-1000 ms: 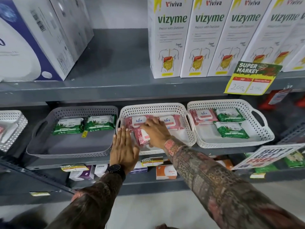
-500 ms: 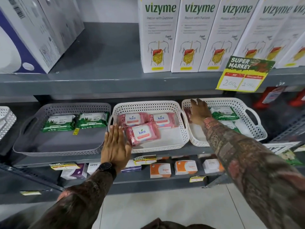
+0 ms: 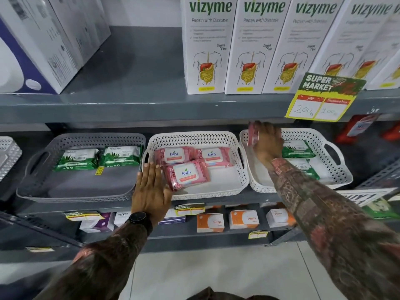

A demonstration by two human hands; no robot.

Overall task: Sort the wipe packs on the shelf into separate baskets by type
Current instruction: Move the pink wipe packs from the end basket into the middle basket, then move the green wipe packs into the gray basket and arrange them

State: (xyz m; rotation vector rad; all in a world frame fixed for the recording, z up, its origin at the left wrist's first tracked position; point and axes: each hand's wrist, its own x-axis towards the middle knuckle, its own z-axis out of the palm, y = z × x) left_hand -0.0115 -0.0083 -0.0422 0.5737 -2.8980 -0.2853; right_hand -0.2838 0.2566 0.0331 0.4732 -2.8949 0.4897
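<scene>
Your right hand (image 3: 267,141) grips a pink pack (image 3: 252,134) above the right basket's (image 3: 337,169) far-left rim. Your left hand (image 3: 151,187), fingers flat, rests on the middle basket's (image 3: 238,182) near-left edge.

**Pink pack lifted from the right basket**

The right hand (image 3: 268,142) grips a pink pack (image 3: 252,134), held on edge above the back left corner of the right basket (image 3: 337,176), which holds two green packs (image 3: 297,148). The left hand (image 3: 151,189) lies flat, fingers spread, on the front left rim of the middle basket (image 3: 238,180), where three pink Kara packs (image 3: 186,174) lie. The grey basket (image 3: 82,191) to the left holds two green packs (image 3: 120,155) side by side.
</scene>
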